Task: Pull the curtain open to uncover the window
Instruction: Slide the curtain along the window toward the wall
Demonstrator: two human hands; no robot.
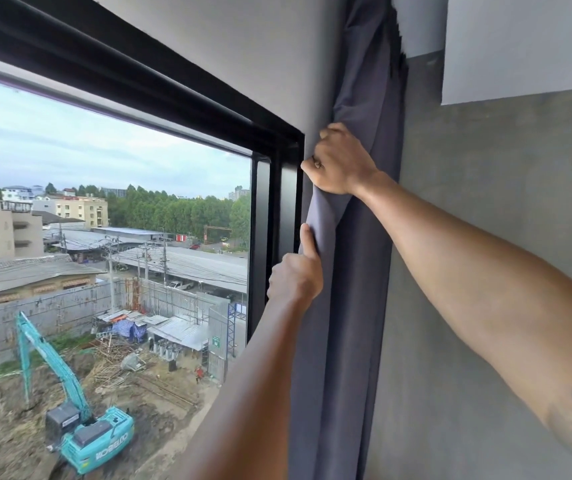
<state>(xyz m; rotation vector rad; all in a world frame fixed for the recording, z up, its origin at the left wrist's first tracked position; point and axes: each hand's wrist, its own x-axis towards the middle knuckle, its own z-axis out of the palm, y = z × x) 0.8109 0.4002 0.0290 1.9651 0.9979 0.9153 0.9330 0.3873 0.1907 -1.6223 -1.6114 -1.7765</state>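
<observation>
A grey-blue curtain (357, 271) hangs bunched in a narrow column at the right side of the window (111, 188), against the wall corner. My right hand (341, 161) grips the curtain's left edge in a fist, high up beside the black window frame (284, 188). Lower down, my left hand (298, 271) is closed on the same edge, thumb pointing up along the fabric. The glass is uncovered and shows a construction site with a teal excavator outside.
A grey concrete wall (485, 237) stands to the right of the curtain, with a lighter painted panel (520, 46) above. A white wall band (243, 57) runs over the window frame. Both my forearms reach across the lower right of the view.
</observation>
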